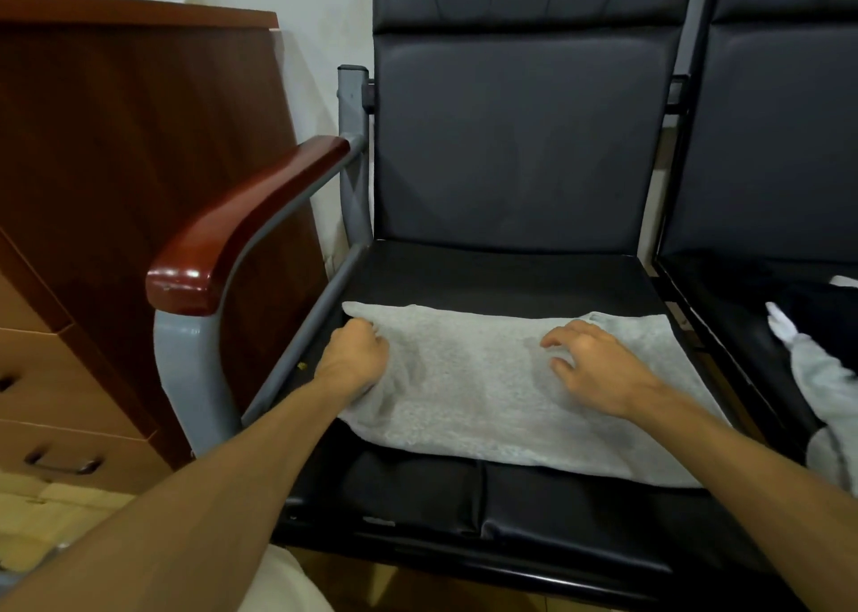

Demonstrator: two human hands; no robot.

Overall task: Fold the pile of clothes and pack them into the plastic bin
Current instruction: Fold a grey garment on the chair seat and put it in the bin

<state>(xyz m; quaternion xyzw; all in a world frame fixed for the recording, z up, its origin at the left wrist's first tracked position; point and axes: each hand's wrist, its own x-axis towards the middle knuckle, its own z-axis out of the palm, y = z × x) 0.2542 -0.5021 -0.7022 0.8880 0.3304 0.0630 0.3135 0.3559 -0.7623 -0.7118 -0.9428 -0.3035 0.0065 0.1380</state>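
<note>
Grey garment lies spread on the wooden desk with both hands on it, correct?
Wrong surface: the head view shows the grey garment spread on the black chair seat, with the left hand and right hand on it.

L hand (354, 356) fingertips curl out of sight into the grey cloth (487, 393). Clothes pile (824, 379) on next seat (733, 286) cut off by right edge, dark bits too dim to tell apart. Drawer unit (60, 370) cut by left edge.
</note>
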